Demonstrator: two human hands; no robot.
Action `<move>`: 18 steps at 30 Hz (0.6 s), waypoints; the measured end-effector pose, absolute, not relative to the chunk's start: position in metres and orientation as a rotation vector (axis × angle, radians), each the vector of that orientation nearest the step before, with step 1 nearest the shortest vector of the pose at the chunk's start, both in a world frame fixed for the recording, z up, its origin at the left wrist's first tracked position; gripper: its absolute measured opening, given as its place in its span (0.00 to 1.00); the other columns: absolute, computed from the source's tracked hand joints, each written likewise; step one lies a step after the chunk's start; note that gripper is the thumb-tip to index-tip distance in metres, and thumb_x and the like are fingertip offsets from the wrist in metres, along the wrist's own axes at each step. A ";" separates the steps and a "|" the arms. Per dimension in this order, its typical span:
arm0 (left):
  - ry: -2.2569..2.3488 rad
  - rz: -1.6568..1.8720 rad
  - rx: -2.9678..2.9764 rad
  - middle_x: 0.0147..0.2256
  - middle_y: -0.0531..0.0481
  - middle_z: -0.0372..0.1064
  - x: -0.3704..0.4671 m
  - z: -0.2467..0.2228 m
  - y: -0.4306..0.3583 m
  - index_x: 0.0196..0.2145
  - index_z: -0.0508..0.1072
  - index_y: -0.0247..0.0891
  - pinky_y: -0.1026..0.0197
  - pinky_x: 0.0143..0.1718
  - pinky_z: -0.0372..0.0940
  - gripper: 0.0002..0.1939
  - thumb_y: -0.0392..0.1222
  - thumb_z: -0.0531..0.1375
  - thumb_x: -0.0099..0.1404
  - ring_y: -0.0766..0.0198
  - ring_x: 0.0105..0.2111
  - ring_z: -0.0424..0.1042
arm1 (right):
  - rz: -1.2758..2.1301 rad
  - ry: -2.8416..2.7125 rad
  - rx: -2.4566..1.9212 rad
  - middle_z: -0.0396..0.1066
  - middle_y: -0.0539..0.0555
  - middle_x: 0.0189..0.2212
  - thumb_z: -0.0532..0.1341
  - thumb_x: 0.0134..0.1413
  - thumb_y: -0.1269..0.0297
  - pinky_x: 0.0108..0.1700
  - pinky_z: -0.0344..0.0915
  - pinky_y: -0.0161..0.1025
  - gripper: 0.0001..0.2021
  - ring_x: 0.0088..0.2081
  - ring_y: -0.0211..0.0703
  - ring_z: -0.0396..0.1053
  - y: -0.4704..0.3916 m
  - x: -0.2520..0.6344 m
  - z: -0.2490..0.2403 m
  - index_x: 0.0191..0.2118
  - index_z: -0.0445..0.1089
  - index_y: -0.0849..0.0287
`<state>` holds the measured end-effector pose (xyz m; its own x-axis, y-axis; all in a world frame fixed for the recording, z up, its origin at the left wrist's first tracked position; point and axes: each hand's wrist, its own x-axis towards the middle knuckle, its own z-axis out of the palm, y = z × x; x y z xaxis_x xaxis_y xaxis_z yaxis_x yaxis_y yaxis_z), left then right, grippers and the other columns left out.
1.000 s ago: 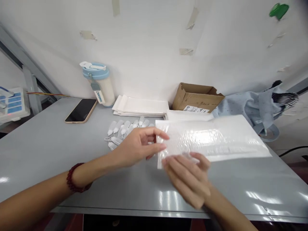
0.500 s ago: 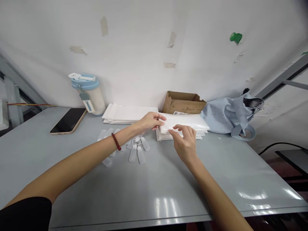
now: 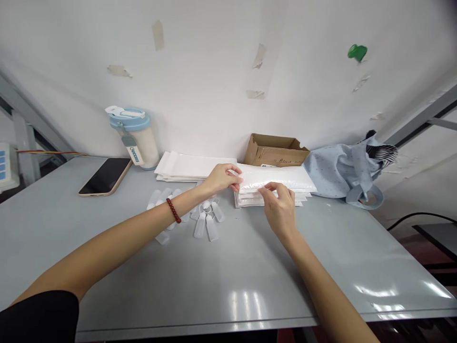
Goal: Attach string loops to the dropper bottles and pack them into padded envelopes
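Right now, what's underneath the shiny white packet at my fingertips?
Below the top packet, edges of more white packets show, stacked on the grey table. The rest of their surfaces is covered, so I can't tell whether anything lies between them.

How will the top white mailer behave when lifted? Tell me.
The top white mailer is probably light and somewhat bendy, since it looks thin with a bubbly surface. Its glossy skin suggests it could slide easily on the mailers beneath.
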<state>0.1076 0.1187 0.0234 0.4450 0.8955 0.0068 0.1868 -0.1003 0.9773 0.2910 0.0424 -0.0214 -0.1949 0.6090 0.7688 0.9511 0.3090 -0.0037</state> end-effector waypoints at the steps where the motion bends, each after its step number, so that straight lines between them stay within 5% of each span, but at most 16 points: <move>1: 0.994 0.789 1.611 0.23 0.49 0.71 0.107 0.024 0.118 0.38 0.69 0.31 0.63 0.29 0.68 0.09 0.35 0.62 0.59 0.67 0.22 0.72 | -0.642 -1.898 -1.381 0.67 0.55 0.37 0.50 0.56 0.80 0.41 0.59 0.44 0.15 0.37 0.43 0.66 0.042 0.291 -0.021 0.37 0.68 0.55; 7: 1.270 0.760 1.940 0.27 0.46 0.73 0.077 0.027 0.130 0.37 0.69 0.32 0.59 0.30 0.66 0.08 0.37 0.57 0.60 0.62 0.24 0.72 | -0.563 -1.904 -1.338 0.68 0.58 0.38 0.52 0.55 0.79 0.41 0.60 0.44 0.12 0.40 0.46 0.67 0.034 0.284 -0.013 0.41 0.66 0.58; 12: 1.513 0.630 2.320 0.33 0.43 0.72 0.029 0.022 0.153 0.28 0.71 0.34 0.55 0.40 0.61 0.04 0.37 0.60 0.52 0.50 0.40 0.70 | -0.466 -1.907 -1.262 0.68 0.58 0.38 0.53 0.54 0.78 0.40 0.60 0.45 0.12 0.40 0.48 0.67 0.025 0.272 -0.010 0.42 0.65 0.58; 18: 1.562 0.431 2.570 0.35 0.42 0.71 0.000 0.012 0.173 0.29 0.72 0.35 0.58 0.37 0.59 0.11 0.46 0.58 0.57 0.52 0.39 0.68 | -0.402 -1.923 -1.171 0.69 0.56 0.37 0.55 0.55 0.76 0.40 0.61 0.44 0.11 0.38 0.46 0.68 0.019 0.261 -0.010 0.42 0.65 0.56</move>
<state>-0.0004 0.1726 0.0124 0.4328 0.8821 0.1860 0.8528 -0.4675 0.2327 0.2605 0.0192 -0.0099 -0.2218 0.5809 0.7832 0.8458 0.5143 -0.1419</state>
